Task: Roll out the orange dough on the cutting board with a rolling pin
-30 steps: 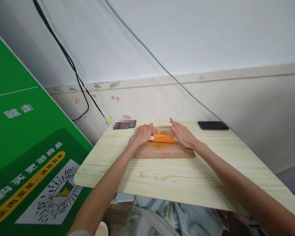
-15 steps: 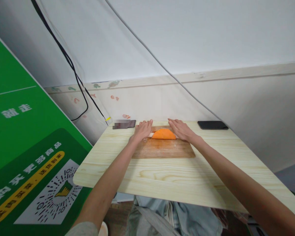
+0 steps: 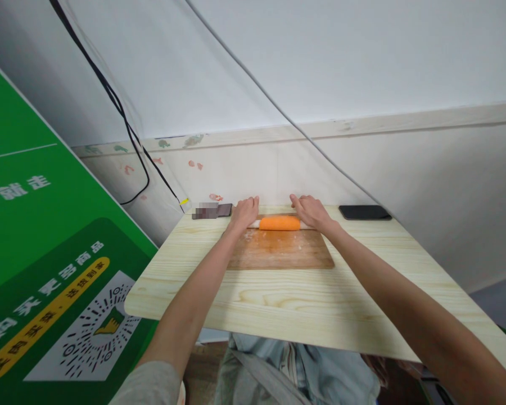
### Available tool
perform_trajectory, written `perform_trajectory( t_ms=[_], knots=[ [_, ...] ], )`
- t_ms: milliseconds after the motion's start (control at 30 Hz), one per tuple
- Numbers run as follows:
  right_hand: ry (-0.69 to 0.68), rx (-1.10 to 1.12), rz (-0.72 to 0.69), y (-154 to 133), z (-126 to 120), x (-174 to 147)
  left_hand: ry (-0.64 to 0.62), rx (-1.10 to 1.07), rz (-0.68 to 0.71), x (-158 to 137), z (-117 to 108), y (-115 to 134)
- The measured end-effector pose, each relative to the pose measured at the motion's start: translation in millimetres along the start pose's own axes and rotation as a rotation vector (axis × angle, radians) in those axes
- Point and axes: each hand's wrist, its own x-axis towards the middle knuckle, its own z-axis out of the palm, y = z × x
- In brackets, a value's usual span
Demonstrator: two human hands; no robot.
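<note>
Orange dough is wrapped around the middle of a pale rolling pin, which lies level across the far part of a wooden cutting board. On the pin's left end is my left hand, its fingers curled down over the far side. My right hand closes over the right end in the same way, thumb side toward the middle. Both fingertips are hidden behind the pin. White flour-like specks dot the board in front of the roll.
The board rests on a light wood-grain table against a white wall. A dark phone lies at the back right, and a partly blurred dark flat object at the back left. A green printed panel stands to the left; cables hang along the wall.
The dough has gone from a half-round flap to a tight roll around the pin. Both hands have moved slightly away from me, and their fingers have curled from flatter to closed.
</note>
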Motion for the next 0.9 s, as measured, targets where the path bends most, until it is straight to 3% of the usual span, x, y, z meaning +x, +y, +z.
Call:
perform_trajectory(
  t_ms=[200, 333, 700, 800, 900],
  knots=[
    [-0.011, -0.007, -0.011, 8, 8, 7, -0.017, -0.037, 0.047, 3, 0, -1],
    [-0.062, -0.019, -0.092, 12, 14, -2, -0.015, -0.045, 0.094, -9, 6, -6],
    [0.050, -0.012, -0.281, -7, 12, -94, 0.139, -0.087, 0.410, -91, 26, -37],
    [0.093, -0.014, -0.284, -11, 12, -104, 0.151, -0.122, 0.400, -99, 28, -40],
    [0.077, 0.003, -0.263, -9, 12, -91, 0.122, -0.143, 0.332, -84, 27, -35]
  ],
)
